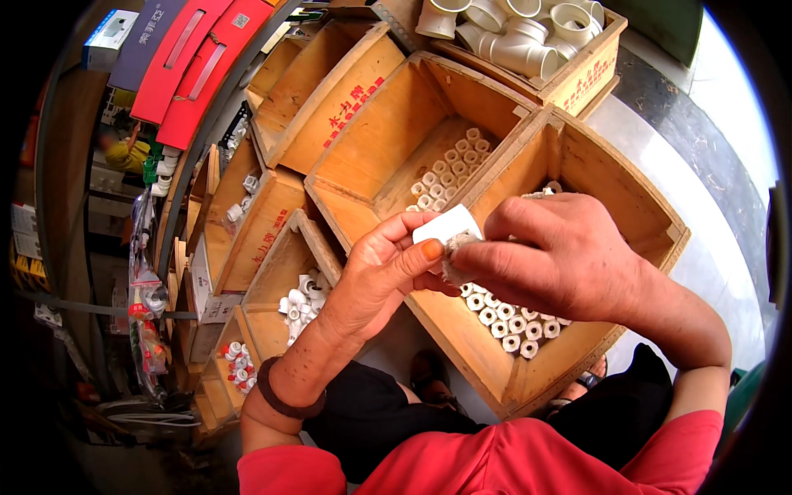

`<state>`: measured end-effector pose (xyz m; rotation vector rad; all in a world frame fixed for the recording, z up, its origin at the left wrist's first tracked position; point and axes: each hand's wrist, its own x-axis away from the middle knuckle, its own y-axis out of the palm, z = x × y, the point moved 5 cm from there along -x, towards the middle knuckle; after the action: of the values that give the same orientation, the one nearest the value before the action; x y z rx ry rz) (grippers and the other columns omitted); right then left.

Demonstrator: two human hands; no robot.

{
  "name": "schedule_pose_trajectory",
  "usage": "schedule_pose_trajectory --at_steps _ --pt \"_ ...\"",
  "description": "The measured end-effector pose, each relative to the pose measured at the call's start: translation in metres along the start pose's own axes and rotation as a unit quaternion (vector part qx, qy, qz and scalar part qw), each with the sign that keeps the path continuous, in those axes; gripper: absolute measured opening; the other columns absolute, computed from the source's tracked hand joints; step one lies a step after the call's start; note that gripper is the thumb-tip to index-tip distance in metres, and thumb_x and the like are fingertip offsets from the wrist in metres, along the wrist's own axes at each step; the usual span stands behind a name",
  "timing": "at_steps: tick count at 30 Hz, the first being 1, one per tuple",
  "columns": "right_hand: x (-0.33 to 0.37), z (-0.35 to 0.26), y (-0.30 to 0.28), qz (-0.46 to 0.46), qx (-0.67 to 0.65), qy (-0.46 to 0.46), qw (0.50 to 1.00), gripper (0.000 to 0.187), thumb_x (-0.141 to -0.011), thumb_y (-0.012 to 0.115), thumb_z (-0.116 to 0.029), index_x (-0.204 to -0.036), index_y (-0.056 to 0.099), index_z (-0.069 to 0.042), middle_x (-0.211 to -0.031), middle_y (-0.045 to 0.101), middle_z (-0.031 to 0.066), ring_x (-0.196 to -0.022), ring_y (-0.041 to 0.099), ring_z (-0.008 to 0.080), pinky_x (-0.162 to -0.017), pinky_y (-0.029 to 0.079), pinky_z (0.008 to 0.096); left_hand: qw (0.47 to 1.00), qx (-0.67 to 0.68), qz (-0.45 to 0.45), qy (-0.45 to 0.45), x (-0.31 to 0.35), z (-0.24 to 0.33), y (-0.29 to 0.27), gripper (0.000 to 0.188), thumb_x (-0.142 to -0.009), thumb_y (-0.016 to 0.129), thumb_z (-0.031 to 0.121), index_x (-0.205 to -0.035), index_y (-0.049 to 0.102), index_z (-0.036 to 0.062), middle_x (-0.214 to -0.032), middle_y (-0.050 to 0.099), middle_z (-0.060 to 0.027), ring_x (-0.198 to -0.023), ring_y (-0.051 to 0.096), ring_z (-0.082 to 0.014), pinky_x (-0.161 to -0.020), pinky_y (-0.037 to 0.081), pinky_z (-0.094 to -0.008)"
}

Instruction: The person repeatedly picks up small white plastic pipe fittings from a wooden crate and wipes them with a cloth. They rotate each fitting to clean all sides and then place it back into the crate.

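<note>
White plastic piece [448,224] is held in the air between the two hands, above the rim of the near wooden box [462,351], and it does not touch this box. Left hand [384,260] is closed on it, with the thumb on the near side and the fingers behind, so the piece lies just at the fingertips, up and to the right of the palm. Its long side seems to slant from the lower left up to the right, but its lower part is covered, so the full form I cannot tell. Right hand [561,247] comes from the other side with fingers bent and almost closed; it pinches a greyish cloth [458,249], which is pressed against the lower right part of the piece. Both hands are thus near to it, but only the left clearly grips it; if the right fingers also touch it directly, I cannot tell. Under the right hand, the near box contains white fittings [511,322] with round holes, standing close together in rows. Beyond it, the middle wooden box [363,153] has similar fittings [454,169] grouped toward its right side. Farther away, the upper wooden box [590,78] is filled with large cream pipe joints [524,49]. At the left, smaller compartments hold white elbows [304,304] and red-and-white pieces [239,365].
</note>
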<state>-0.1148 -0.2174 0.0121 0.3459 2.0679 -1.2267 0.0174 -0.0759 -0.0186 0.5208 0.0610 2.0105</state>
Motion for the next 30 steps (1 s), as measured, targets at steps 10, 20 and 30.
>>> schedule_pose_trajectory --at_steps 10,20,30 --pt "-0.002 0.005 -0.019 0.020 0.003 0.055 0.998 0.037 -0.075 0.081 -0.017 -0.109 0.067 -0.012 -0.083 0.060 0.0037 -0.066 0.064 0.0206 -0.052 0.050 0.0325 1.000 0.005 -0.021 -0.007 0.000 -0.005 -0.007 0.051 -0.095 0.066 0.026 -0.134 0.046 -0.0009 -0.110 0.065 -0.0122 -0.091 0.068 -0.0221 -0.078 0.060 -0.0416" --pt "0.001 0.006 0.002 -0.008 -0.023 0.045 0.999 0.023 -0.081 0.070 -0.019 -0.102 0.060 -0.017 -0.081 0.051 0.0040 -0.058 0.059 0.0242 -0.048 0.049 0.0369 0.999 -0.001 -0.039 -0.022 0.000 -0.009 -0.001 0.051 -0.095 0.065 0.021 -0.137 0.045 0.0004 -0.116 0.064 -0.0136 -0.093 0.068 -0.0234 -0.081 0.060 -0.0430" --pt "-0.002 0.020 -0.022 0.037 0.006 0.055 0.998 0.036 -0.077 0.079 -0.013 -0.110 0.067 -0.010 -0.084 0.060 0.0046 -0.068 0.066 0.0216 -0.054 0.052 0.0325 0.998 0.036 -0.027 -0.036 -0.001 -0.006 -0.004 0.052 -0.097 0.061 0.025 -0.136 0.044 -0.0035 -0.112 0.064 -0.0150 -0.090 0.067 -0.0221 -0.077 0.059 -0.0388"
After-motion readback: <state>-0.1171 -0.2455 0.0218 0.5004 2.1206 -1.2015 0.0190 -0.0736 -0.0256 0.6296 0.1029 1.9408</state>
